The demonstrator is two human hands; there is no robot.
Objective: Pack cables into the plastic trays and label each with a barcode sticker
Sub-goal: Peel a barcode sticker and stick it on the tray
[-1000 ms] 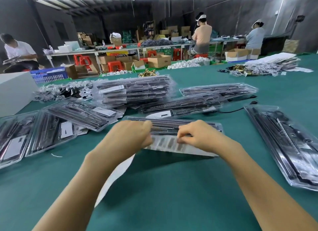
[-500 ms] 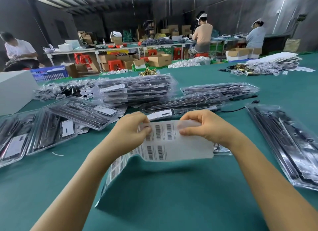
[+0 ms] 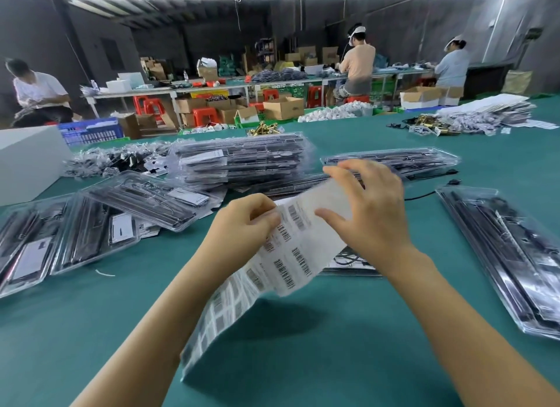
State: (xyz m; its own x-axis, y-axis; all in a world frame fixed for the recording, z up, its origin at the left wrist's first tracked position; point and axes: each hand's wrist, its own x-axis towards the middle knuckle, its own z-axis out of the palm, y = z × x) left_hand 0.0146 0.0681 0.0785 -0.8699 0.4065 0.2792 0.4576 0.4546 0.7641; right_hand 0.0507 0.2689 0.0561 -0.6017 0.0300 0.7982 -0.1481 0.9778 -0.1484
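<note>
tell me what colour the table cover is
Teal green cloth table cover, clearest in the head view.

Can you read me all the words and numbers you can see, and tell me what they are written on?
No text here can be read.
Barcode sticker sheet, held by the left hand and the right hand: only bars show, the digits are blurred.
White labels on the plastic trays: too small to read.
Cardboard boxes at the back: print too small to read.

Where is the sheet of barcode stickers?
Centre of the head view: the sticker sheet is held above the green table between the left hand and right hand.
</note>
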